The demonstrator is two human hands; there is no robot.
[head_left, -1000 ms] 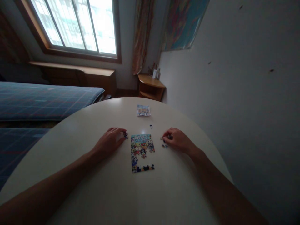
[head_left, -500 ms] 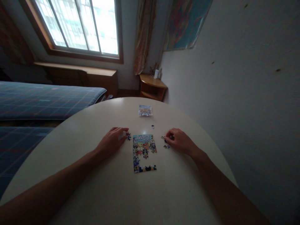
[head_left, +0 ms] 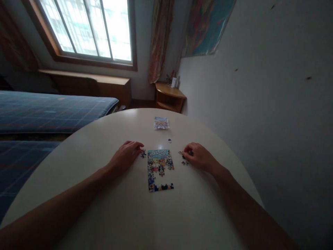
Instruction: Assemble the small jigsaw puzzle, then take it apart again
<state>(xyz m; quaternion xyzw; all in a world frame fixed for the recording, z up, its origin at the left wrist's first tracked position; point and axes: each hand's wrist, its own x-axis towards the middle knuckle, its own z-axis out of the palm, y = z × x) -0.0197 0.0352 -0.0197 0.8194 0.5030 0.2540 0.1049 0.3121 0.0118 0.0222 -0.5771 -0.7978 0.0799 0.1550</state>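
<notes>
A partly assembled colourful jigsaw puzzle (head_left: pixel 160 169) lies on the round white table (head_left: pixel 130 215). My left hand (head_left: pixel 126 155) rests palm down just left of it, fingers curled, fingertips touching loose pieces (head_left: pixel 143 154). My right hand (head_left: pixel 199 157) sits right of the puzzle, fingers pinched over a small cluster of loose pieces (head_left: pixel 183 160). What the fingers grip is too small to make out. A single loose piece (head_left: pixel 169 140) lies beyond the puzzle.
A small picture card (head_left: pixel 161 123) lies near the table's far edge. A bed with a blue checked cover (head_left: pixel 47 111) stands to the left, a wooden corner shelf (head_left: pixel 169 95) behind, and a wall close on the right.
My left fingertips have crept slightly right toward the loose pieces. The view shifted a little; the right hand stays over its pieces.
</notes>
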